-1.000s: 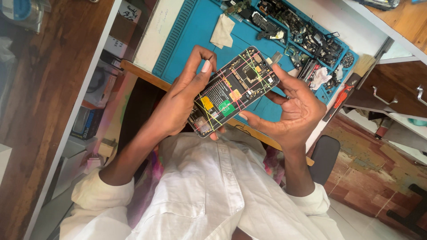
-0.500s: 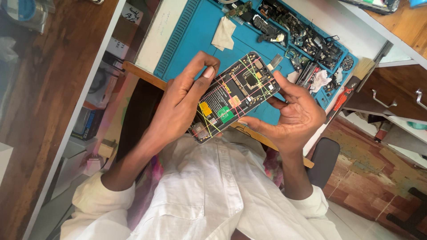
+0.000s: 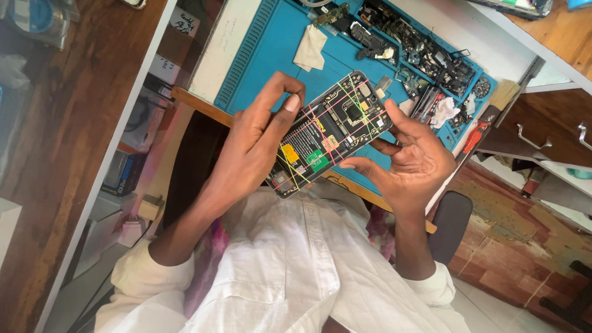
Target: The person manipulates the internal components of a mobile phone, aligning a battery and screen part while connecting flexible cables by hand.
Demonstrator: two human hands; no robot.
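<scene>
Head view: both hands hold an opened phone (image 3: 330,132) with its back cover off, circuit board and battery exposed and coloured rubber bands crossed over it, above the edge of the counter (image 3: 213,58); the left hand (image 3: 253,148) grips the lower end with a fingertip pressed on the exposed face, and the right hand (image 3: 413,160) supports the opposite long edge with its fingers spread. Beneath lies a blue work mat (image 3: 271,43) carrying a folded white cloth (image 3: 310,48) and, along the far side, compartments filled with small dark parts (image 3: 419,46). A red-handled tool (image 3: 473,139) lies near the mat's right corner; the person's white shirt (image 3: 290,271) fills the lower frame.
</scene>
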